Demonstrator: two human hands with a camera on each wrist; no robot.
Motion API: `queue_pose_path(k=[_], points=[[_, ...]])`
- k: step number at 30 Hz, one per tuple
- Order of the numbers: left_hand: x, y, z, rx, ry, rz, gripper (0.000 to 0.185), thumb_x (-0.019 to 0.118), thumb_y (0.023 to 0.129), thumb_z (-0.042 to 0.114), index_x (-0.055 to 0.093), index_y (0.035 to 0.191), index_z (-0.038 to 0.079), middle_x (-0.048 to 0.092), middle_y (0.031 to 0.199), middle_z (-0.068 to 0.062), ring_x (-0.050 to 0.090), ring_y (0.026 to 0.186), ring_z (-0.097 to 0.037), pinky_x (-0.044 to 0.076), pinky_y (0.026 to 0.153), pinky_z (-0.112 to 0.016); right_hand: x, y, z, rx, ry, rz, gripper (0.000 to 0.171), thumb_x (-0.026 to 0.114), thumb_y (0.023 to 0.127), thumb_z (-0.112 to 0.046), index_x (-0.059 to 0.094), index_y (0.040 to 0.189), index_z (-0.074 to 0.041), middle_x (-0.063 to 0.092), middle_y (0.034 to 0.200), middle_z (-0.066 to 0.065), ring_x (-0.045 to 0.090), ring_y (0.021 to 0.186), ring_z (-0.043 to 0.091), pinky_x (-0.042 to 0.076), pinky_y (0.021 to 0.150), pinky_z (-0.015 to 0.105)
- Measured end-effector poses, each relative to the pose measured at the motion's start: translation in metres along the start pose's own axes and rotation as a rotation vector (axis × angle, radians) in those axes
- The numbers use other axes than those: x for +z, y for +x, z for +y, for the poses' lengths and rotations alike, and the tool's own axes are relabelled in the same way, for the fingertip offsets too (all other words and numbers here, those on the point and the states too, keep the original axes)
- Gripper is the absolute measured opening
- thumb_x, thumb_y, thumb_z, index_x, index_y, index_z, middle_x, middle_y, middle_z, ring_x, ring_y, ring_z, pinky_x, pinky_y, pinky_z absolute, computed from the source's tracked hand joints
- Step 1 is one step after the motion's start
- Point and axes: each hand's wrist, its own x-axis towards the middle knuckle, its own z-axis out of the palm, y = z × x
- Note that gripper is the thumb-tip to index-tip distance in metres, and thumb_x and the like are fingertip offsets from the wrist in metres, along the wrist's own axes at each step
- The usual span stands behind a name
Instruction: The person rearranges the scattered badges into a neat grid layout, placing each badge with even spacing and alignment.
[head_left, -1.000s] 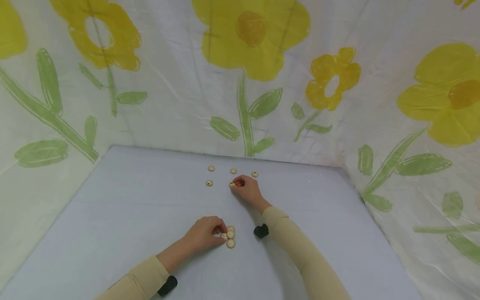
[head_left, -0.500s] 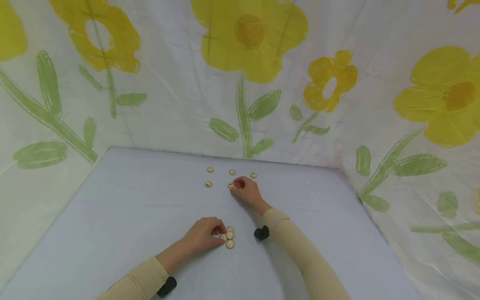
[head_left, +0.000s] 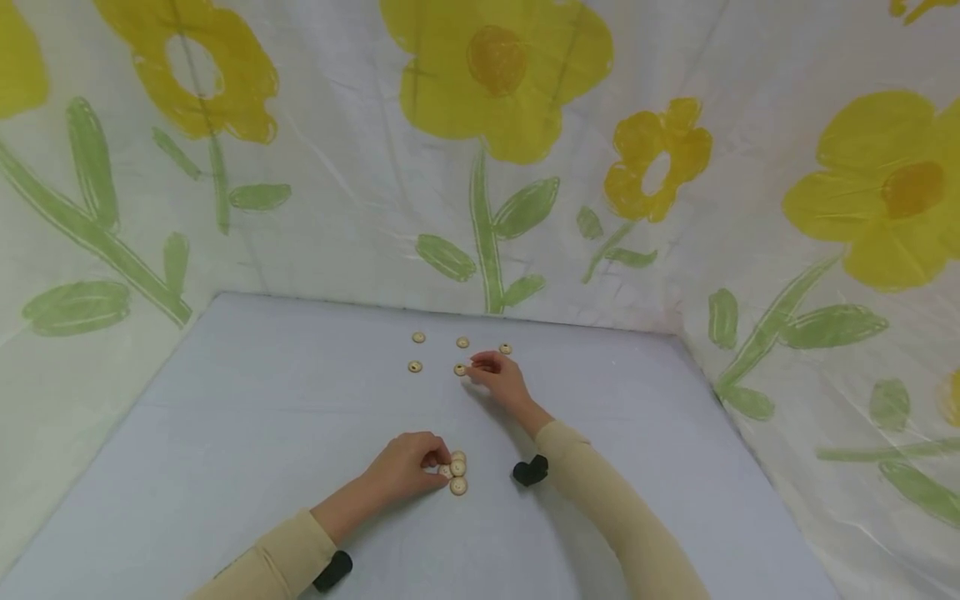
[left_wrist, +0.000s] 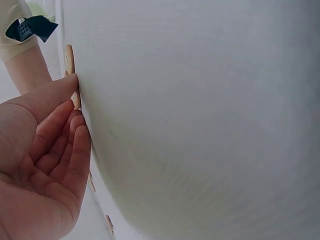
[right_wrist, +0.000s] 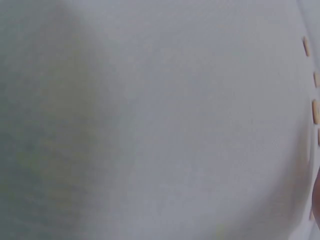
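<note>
Near the front middle of the table, my left hand (head_left: 408, 467) pinches the edge of a round wooden button (head_left: 446, 472) between thumb and fingers. That button lies against a small cluster of like buttons (head_left: 458, 486). In the left wrist view, the left hand (left_wrist: 55, 150) partly hides the button (left_wrist: 76, 99). Farther back, my right hand (head_left: 504, 382) is beside another wooden button (head_left: 460, 369), which lies flat with a dark mark at its centre. The fingers are loosely bent with nothing seen between them. Only a sliver of this hand (right_wrist: 316, 200) enters the right wrist view.
Other buttons form spaced rows at the back: a far left one (head_left: 418, 337), a middle one (head_left: 462, 342), a right one (head_left: 506, 348) and a nearer left one (head_left: 415, 366). A white cloth (head_left: 315, 350) covers the table. A flower-painted curtain (head_left: 337, 208) hangs behind.
My right hand has let go of the back-row button and drawn slightly right, leaving it on the table. The left hand has stayed at the front cluster.
</note>
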Motion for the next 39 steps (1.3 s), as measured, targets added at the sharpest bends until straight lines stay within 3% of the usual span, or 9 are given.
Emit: queue_pose_path(k=[9,21,32,39], points=[[0.0,0.0,0.001,-0.008,-0.008,-0.002,0.016,0.079,0.078,0.009,0.067,0.088,0.008,0.061,0.081,0.002,0.057,0.075,-0.015,0.047,0.067,-0.027,-0.006,-0.009,-0.001,0.036,0.012,0.01,0.027,0.075,0.085,-0.014,0.067,0.108,-0.004,0.068,0.096,0.004,0.062,0.085,0.01,0.047,0.072,0.021],[0.0,0.001,0.001,-0.009,0.003,-0.007,0.016,0.079,0.079,0.009,0.067,0.089,0.009,0.062,0.081,0.003,0.056,0.075,-0.014,0.048,0.068,-0.026,-0.017,-0.033,-0.003,0.028,0.015,-0.067,0.027,0.075,0.086,-0.014,0.067,0.109,-0.003,0.068,0.095,0.003,0.062,0.087,0.012,0.048,0.076,0.023],[-0.001,0.002,0.0,-0.006,-0.006,-0.002,0.017,0.079,0.078,0.009,0.066,0.089,0.009,0.061,0.081,0.003,0.055,0.075,-0.014,0.047,0.068,-0.026,-0.023,-0.071,-0.032,0.005,0.012,-0.24,0.031,0.071,0.089,-0.01,0.062,0.114,0.007,0.067,0.095,0.001,0.061,0.084,0.009,0.049,0.076,0.024],[0.0,0.001,0.0,-0.009,-0.002,-0.004,0.017,0.079,0.078,0.009,0.066,0.089,0.01,0.061,0.081,0.004,0.055,0.075,-0.013,0.047,0.068,-0.026,-0.023,-0.088,-0.038,0.003,-0.013,-0.276,0.029,0.07,0.089,-0.009,0.062,0.112,0.006,0.067,0.095,0.006,0.061,0.081,0.011,0.049,0.073,0.024]])
